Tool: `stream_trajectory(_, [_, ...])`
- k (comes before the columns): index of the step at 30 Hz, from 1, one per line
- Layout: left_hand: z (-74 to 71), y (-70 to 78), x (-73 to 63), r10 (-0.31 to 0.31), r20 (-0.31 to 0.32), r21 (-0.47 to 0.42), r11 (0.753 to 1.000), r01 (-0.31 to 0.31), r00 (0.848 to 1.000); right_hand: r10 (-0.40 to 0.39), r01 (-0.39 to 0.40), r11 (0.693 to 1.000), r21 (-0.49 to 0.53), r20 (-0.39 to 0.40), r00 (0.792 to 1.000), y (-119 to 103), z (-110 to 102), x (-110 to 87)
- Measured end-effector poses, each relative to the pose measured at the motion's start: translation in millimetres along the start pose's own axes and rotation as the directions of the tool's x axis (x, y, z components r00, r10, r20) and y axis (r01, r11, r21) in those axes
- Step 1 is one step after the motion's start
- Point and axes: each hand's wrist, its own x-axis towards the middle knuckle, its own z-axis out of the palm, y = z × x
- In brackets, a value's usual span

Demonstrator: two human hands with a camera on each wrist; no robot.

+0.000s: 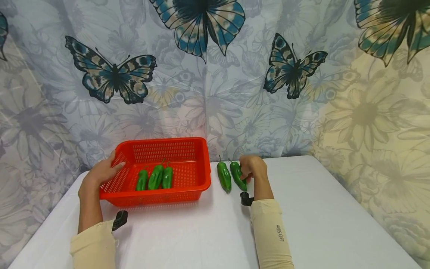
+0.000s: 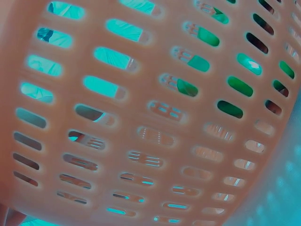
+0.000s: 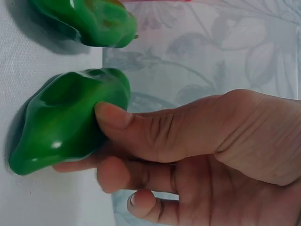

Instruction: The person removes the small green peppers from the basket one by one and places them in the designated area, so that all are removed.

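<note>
A red plastic basket (image 1: 154, 198) with slotted walls stands at the left of the table, and three green chili peppers (image 1: 156, 178) lie inside it. My left hand (image 1: 100, 172) grips its left rim, the thumb reaching over to the inside. Slotted basket wall (image 2: 141, 117) fills the left wrist view, with green showing through some slots. To the right of the basket, my right hand (image 1: 254, 167) pinches a green chili pepper (image 3: 61, 122) between thumb and fingers, close over the white table. Another green chili pepper (image 1: 224, 176) lies just left of it.
A white cloth (image 1: 322, 224) covers the table. Behind it hangs a patterned fabric backdrop (image 1: 235, 112) with butterflies and flowers, close to the table's far edge. Black wrist cameras (image 1: 120, 220) sit at both sleeves.
</note>
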Motion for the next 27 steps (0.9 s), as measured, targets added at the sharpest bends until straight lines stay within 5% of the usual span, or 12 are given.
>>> stream_trajectory(17, [0.6,-1.4,-0.2,0.02,-0.011,0.053,0.998,-0.02,1.0,-0.004,0.003,1.0,0.026,0.043,0.999,-3.3,4.3,3.3])
stream_trajectory(27, [-1.0,0.2,-1.6,0.058,-0.027,0.11,0.992,-0.055,0.998,0.017,-0.017,0.998,0.068,0.005,1.0,-9.9,1.7,-4.6])
